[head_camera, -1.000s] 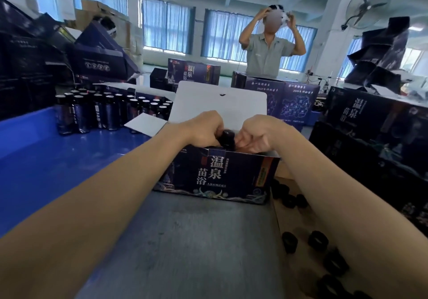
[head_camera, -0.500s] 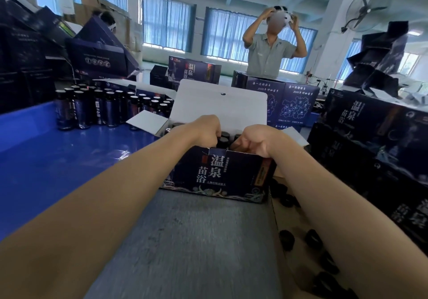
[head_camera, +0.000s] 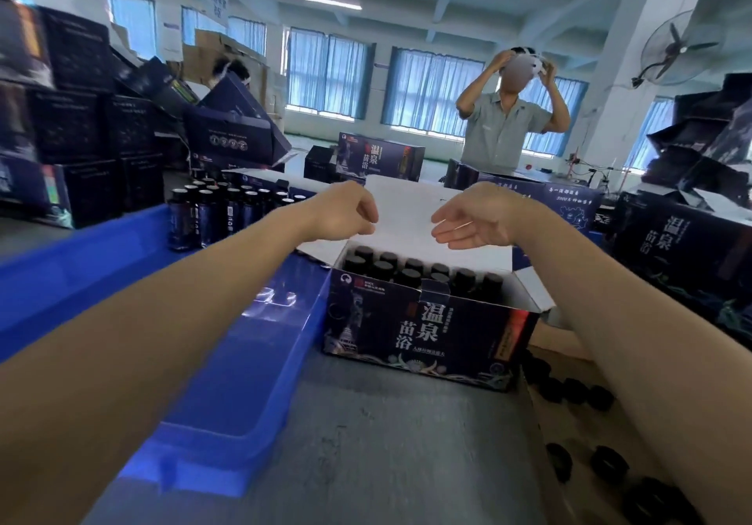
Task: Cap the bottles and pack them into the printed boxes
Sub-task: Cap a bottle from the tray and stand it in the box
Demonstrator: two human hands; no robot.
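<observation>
The loosely curled left hand [head_camera: 346, 215] and flat right hand [head_camera: 472, 225] were lifted empty off the black-capped dark bottles [head_camera: 407, 274] standing in the open navy printed cardboard box [head_camera: 427, 329]; capping there was judged done

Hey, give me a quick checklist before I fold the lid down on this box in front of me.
1. Hands free: left hand and right hand hover above the printed box, holding nothing. Ok.
2. Caps on: every visible one of the bottles inside wears a black cap. Ok.
3. Box full: the far right corner is not clearly visible. Cannot tell.
4. Lid flap stands open behind the bottles, with nothing on it. Ok.
5. Side flaps splay outward, clear of the opening. Ok.
</observation>
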